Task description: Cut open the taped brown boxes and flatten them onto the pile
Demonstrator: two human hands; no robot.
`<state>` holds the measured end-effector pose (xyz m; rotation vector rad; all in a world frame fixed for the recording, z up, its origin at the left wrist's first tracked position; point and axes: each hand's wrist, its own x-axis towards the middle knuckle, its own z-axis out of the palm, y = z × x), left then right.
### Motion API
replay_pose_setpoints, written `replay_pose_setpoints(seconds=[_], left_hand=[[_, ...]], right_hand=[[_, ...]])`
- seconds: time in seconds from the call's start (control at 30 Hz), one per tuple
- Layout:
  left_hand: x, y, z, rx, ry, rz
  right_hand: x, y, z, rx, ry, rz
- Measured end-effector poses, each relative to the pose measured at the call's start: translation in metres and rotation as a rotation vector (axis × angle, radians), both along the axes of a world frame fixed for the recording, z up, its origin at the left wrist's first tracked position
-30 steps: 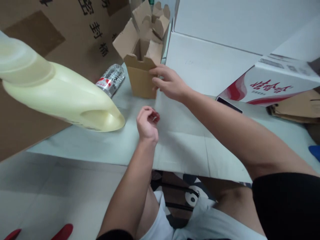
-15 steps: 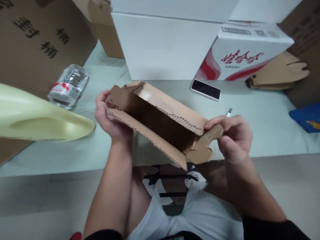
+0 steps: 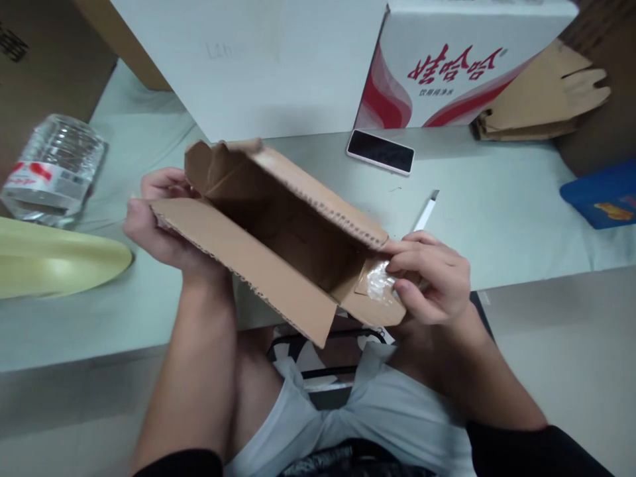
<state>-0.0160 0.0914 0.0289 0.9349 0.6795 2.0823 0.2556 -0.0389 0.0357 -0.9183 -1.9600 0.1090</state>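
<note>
Between my hands is a brown cardboard box (image 3: 248, 265), its top flaps apart and its dark inside facing up. My left hand (image 3: 166, 228) grips the box's left end, with the thumb at the corner of the near flap and the other fingers partly hidden behind it. On the opposite end, my right hand (image 3: 437, 275) pinches the short right flap. A crumpled patch of clear tape (image 3: 380, 281) lies on that flap, under my right fingertips. Just beyond my right hand, a white utility knife (image 3: 426, 211) rests on the table.
A phone (image 3: 380, 152) lies before the white cartons (image 3: 447, 66). To the left are a clear plastic bottle (image 3: 57, 169) and a pale yellow object (image 3: 59, 258). Folded cardboard (image 3: 536, 99) and a blue packet (image 3: 603, 195) are at right on the green-covered table (image 3: 497, 218).
The near flap has swung outward and the box's inside shows more. The right flap has turned outward, bringing its tape into view. My head view has shifted, uncovering more of the knife.
</note>
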Motion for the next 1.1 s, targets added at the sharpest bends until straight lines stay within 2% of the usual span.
replay_pose_setpoints(seconds=[0.1,0.2,0.33,0.5,0.6,0.73,0.8,0.87,1.0,1.1], left_hand=[[0.003,-0.003,0.0,0.012,0.056,0.025],[0.002,-0.006,-0.005,-0.009,0.161,0.023],[-0.003,-0.009,-0.017,0.092,0.31,-0.027],[-0.006,-0.008,-0.027,0.121,0.395,0.014],[-0.006,-0.007,-0.026,0.101,0.34,-0.01],[-0.007,-0.005,-0.027,0.105,0.301,-0.015],[-0.009,-0.002,-0.031,0.117,0.337,0.023],[-0.011,0.001,-0.036,0.127,0.409,0.051],[-0.019,0.005,-0.044,0.136,0.595,0.124],[-0.028,0.003,-0.041,0.19,0.828,0.133]], right_hand=[[0.002,-0.003,-0.002,-0.031,0.027,-0.048],[0.003,-0.006,-0.007,-0.14,0.103,-0.067],[-0.002,-0.004,-0.016,-0.266,0.259,-0.155],[-0.01,0.007,-0.023,-0.171,0.347,-0.187],[-0.013,0.011,-0.028,-0.175,0.301,-0.22],[-0.015,0.012,-0.034,-0.125,0.29,-0.33],[-0.016,0.011,-0.034,-0.189,0.311,-0.289],[-0.017,0.01,-0.033,-0.249,0.3,-0.19],[-0.014,0.008,-0.027,-0.237,0.211,-0.104],[-0.011,0.007,-0.024,-0.222,0.198,-0.078]])
